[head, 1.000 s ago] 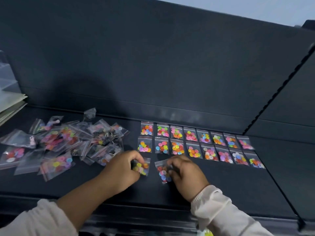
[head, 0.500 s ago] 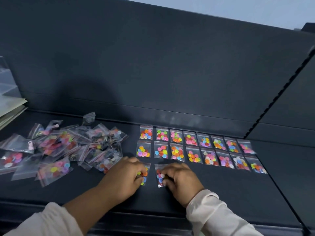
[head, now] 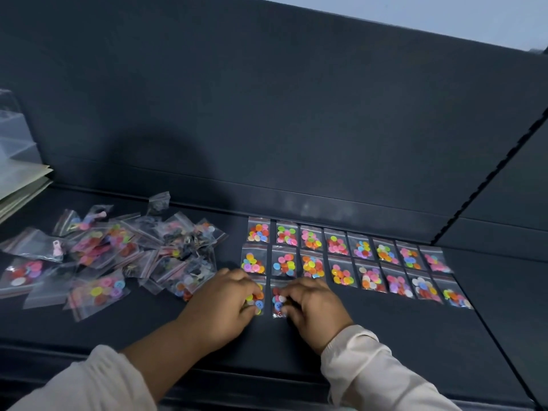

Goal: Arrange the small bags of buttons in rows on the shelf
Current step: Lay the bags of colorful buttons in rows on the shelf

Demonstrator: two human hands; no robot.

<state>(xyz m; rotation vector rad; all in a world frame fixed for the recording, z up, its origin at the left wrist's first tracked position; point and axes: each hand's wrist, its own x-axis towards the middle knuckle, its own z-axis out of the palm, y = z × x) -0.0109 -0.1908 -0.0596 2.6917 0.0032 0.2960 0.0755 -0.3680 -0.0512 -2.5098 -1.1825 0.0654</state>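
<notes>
1. Fingers (head: pixel 245 289) of the left hand (head: pixel 219 305) curl close together over the left-hand bag (head: pixel 257 298), a small clear packet of yellow, orange and blue buttons. They grip it where it lies flat on the dark shelf (head: pixel 385 336); the thumb is hidden.
2. On the right hand (head: pixel 315 311), bent fingers (head: pixel 293 293), bunched rather than spread, hold the right side of the right-hand bag (head: pixel 278 301). Its red, white and blue buttons show to the left of the knuckles.
3. Both packets sit side by side, just apart, at the left end of a front row, directly below the two rows already laid.
4. Eight bags make up the back row (head: pixel 336 243), set edge to edge along the foot of the dark back panel (head: pixel 267 114). Another eight form the middle row (head: pixel 342 275), each below its partner, the line running off to the right.
5. Jumbled bags in a loose pile (head: pixel 133 250) overlap at all angles across the left part of the shelf, the nearest packets just beside the left hand.
6. Pale long sleeves frame the bottom of the view: the left sleeve (head: pixel 89 381) ends partway up the forearm, the right sleeve (head: pixel 370 369) at the wrist.
7. At the far left edge a stack of papers (head: pixel 20 185) rests on the shelf, with a clear plastic container (head: pixel 12 129) above it.
</notes>
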